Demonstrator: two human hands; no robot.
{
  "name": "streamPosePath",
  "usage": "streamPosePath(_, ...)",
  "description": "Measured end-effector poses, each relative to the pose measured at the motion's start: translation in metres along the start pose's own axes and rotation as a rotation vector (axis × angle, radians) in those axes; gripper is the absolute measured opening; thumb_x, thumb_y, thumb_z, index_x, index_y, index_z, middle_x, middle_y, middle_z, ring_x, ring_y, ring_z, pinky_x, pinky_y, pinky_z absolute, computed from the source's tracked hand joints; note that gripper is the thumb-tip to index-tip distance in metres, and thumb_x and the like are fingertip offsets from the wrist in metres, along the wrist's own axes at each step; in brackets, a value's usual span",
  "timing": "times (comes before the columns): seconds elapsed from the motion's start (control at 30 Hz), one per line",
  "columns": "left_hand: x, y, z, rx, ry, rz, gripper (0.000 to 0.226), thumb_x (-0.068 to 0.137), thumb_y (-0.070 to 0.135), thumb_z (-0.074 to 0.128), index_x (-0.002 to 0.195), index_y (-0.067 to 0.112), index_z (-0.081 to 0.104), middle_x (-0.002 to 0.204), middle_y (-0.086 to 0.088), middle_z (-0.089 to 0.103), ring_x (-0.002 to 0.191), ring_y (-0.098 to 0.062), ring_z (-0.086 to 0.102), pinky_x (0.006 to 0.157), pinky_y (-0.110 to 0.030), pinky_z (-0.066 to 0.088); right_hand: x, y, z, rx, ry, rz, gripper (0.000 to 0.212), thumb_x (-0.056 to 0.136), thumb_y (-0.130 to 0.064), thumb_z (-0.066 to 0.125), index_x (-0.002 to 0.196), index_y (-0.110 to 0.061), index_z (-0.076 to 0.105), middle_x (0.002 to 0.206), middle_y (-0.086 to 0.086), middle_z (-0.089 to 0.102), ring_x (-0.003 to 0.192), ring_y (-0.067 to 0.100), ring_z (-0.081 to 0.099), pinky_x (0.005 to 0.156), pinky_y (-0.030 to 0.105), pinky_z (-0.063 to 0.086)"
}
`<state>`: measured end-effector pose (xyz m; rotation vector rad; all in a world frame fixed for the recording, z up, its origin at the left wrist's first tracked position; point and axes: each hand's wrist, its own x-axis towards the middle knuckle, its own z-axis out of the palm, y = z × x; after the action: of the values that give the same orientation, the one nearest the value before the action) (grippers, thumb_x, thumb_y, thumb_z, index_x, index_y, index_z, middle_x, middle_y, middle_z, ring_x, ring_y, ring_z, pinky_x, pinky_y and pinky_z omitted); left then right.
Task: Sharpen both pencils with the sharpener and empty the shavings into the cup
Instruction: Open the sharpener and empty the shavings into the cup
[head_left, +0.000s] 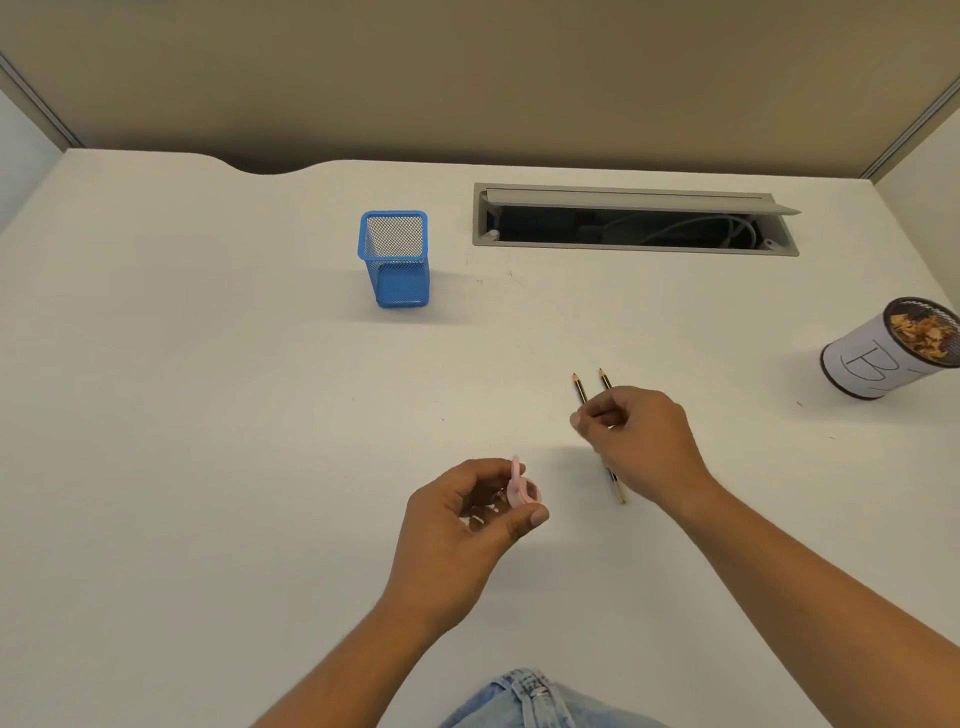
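Observation:
My left hand (470, 512) holds a pink sharpener (521, 488) with a clear shavings chamber, fingers curled round it, just above the white desk. To its right, two black-and-yellow pencils (580, 391) lie side by side with their sharpened tips pointing away from me. My right hand (641, 436) is over their middle, thumb and fingers pinching at one pencil; its palm hides most of both shafts. One pencil's back end (618, 488) sticks out below the hand. A white cup (883, 358) with marker writing stands at the far right, with shavings inside it.
A blue mesh pen holder (397, 260) stands towards the back, left of centre. A grey cable tray (634, 221) with its lid open is sunk into the desk at the back right. Beige partition walls surround the desk (208, 415).

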<state>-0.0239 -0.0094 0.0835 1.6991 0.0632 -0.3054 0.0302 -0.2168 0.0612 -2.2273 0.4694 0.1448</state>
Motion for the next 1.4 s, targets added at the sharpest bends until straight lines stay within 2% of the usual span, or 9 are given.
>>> streamPosePath(0.17, -0.005, 0.004, -0.003, -0.084, -0.073, -0.023, 0.021, 0.070, 0.028, 0.082, 0.088, 0.027, 0.071, 0.091, 0.002, 0.077, 0.089, -0.021, 0.072, 0.081, -0.030, 0.058, -0.047, -0.034, -0.016, 0.382, -0.321, -0.039, 0.010, 0.089, -0.014, 0.069, 0.093, -0.018, 0.076, 0.088, 0.007, 0.077, 0.069, 0.012, 0.069, 0.062, 0.024, 0.054)
streamPosePath(0.33, -0.019, 0.010, -0.009, -0.205, -0.149, -0.032, 0.022, 0.070, 0.033, 0.073, 0.089, 0.024, 0.074, 0.086, -0.001, 0.078, 0.083, -0.015, 0.072, 0.069, -0.017, 0.054, -0.081, -0.051, -0.023, 0.413, -0.489, -0.162, 0.021, 0.089, -0.017, 0.069, 0.106, -0.028, 0.075, 0.100, -0.005, 0.077, 0.077, 0.012, 0.067, 0.066, 0.025, 0.055)
streamPosePath(0.5, -0.029, 0.013, -0.015, -0.171, -0.206, -0.044, 0.023, 0.073, 0.035, 0.069, 0.090, 0.019, 0.074, 0.080, 0.000, 0.077, 0.063, -0.003, 0.063, 0.054, -0.012, 0.046, -0.094, -0.059, -0.018, 0.396, -0.428, -0.205, 0.017, 0.088, -0.018, 0.070, 0.099, -0.028, 0.078, 0.087, -0.003, 0.078, 0.074, 0.015, 0.066, 0.064, 0.026, 0.054)
streamPosePath(0.7, -0.035, 0.017, -0.025, -0.304, -0.195, -0.099, 0.024, 0.075, 0.040, 0.068, 0.081, 0.017, 0.069, 0.073, -0.003, 0.073, 0.051, -0.011, 0.047, 0.046, -0.021, 0.034, -0.105, -0.062, -0.013, 0.474, -0.355, -0.225, 0.009, 0.076, -0.016, 0.079, 0.086, -0.017, 0.079, 0.083, 0.007, 0.077, 0.075, 0.014, 0.070, 0.069, 0.027, 0.056)
streamPosePath(0.77, -0.037, 0.020, -0.027, -0.354, -0.194, -0.120, 0.023, 0.074, 0.042, 0.068, 0.074, 0.018, 0.067, 0.063, 0.003, 0.066, 0.051, -0.012, 0.044, 0.047, -0.023, 0.030, -0.113, -0.064, -0.011, 0.488, -0.358, -0.236, 0.015, 0.072, -0.020, 0.081, 0.086, -0.016, 0.080, 0.091, 0.002, 0.078, 0.084, 0.017, 0.074, 0.074, 0.031, 0.060)
streamPosePath(0.93, -0.039, 0.025, -0.032, -0.414, -0.195, -0.146, 0.032, 0.078, 0.046, 0.060, 0.076, 0.014, 0.062, 0.063, 0.005, 0.063, 0.050, -0.010, 0.043, 0.045, -0.022, 0.027, -0.129, -0.067, -0.001, 0.347, -0.256, -0.344, 0.023, 0.074, -0.014, 0.083, 0.090, -0.029, 0.080, 0.102, -0.018, 0.077, 0.101, 0.008, 0.070, 0.076, 0.021, 0.056)
streamPosePath(1.13, -0.040, 0.032, -0.033, -0.512, -0.240, -0.183, 0.034, 0.078, 0.052, 0.061, 0.070, 0.019, 0.057, 0.059, -0.001, 0.038, 0.047, -0.011, 0.030, 0.042, -0.017, 0.024, -0.142, -0.065, 0.011, 0.242, -0.040, -0.500, 0.020, 0.081, -0.014, 0.078, 0.096, -0.027, 0.078, 0.108, -0.015, 0.075, 0.094, 0.020, 0.069, 0.066, 0.041, 0.058)
streamPosePath(1.27, -0.041, 0.032, -0.045, -0.294, -0.273, -0.006, 0.037, 0.088, 0.056, 0.055, 0.076, 0.021, 0.060, 0.062, 0.005, 0.055, 0.051, -0.015, 0.041, 0.046, -0.021, 0.035, -0.148, -0.077, 0.009, 0.271, -0.053, -0.557, 0.017, 0.080, -0.014, 0.079, 0.089, -0.027, 0.072, 0.099, -0.009, 0.074, 0.088, 0.019, 0.069, 0.068, 0.034, 0.058)
streamPosePath(1.4, -0.040, 0.025, -0.060, 0.287, -0.314, 0.322, 0.028, 0.081, 0.039, 0.055, 0.108, 0.033, 0.056, 0.092, 0.014, 0.064, 0.081, -0.012, 0.059, 0.071, -0.030, 0.053, -0.149, -0.086, 0.007, 0.368, -0.033, -0.399, 0.026, 0.077, -0.013, 0.081, 0.094, -0.028, 0.068, 0.087, -0.008, 0.073, 0.081, 0.015, 0.070, 0.072, 0.025, 0.058)
